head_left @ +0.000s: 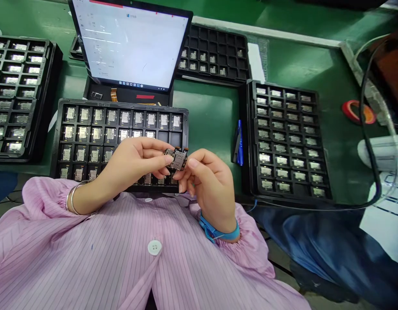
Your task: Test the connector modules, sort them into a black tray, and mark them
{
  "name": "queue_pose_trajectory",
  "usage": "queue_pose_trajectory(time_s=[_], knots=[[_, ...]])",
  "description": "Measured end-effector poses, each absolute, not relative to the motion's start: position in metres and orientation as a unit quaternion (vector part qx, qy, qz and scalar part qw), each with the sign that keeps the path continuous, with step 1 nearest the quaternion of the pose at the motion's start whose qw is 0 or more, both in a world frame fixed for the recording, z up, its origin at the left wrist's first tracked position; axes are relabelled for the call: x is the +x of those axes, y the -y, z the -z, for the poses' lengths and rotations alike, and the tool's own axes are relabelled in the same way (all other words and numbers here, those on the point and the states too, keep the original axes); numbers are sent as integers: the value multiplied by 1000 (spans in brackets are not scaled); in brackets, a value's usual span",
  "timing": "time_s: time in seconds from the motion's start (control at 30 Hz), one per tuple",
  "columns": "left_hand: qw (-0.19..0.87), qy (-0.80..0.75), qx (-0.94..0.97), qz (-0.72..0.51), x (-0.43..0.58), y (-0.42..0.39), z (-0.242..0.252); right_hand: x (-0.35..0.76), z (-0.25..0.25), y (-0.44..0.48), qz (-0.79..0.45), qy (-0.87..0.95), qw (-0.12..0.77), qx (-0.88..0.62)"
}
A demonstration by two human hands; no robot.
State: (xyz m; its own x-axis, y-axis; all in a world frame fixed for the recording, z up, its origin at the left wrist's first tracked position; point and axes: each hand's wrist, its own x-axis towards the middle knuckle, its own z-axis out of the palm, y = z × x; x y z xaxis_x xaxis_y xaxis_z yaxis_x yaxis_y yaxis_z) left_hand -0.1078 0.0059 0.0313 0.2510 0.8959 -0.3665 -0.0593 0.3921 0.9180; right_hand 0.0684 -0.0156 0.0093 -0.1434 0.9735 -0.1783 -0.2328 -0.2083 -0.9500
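Between my two hands is a small circuit board (178, 159) with a metal card holder on its face. My left hand (139, 161) pinches its left end between thumb and fingers. The fingertips of my right hand (208, 178) grip its right edge, closed as well. Below the board lies a black compartment tray (121, 104) filled with rows of similar boards; bare pockets (176, 138) show at its right side. My hands and forearm hide part of the lower rows.
A laptop (131, 43) stands open behind the tray. Stacked black trays of boards stand at left (53, 86) and right (250, 137); a part-filled tray (231, 47) lies behind. A blue pen (239, 143), red tape roll (347, 113) and black cable (363, 107) are at right.
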Motion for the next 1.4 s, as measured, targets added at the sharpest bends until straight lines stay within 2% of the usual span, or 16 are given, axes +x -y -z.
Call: queue_pose_trajectory(time_s=[0.77,1.4], knots=[[673,-494,415,-362,-109,6,-38,68,-9,22,-508,499,483,-510],[697,-482,384,-367,-110,4,-39,68,-10,19,-483,512,480,-524]])
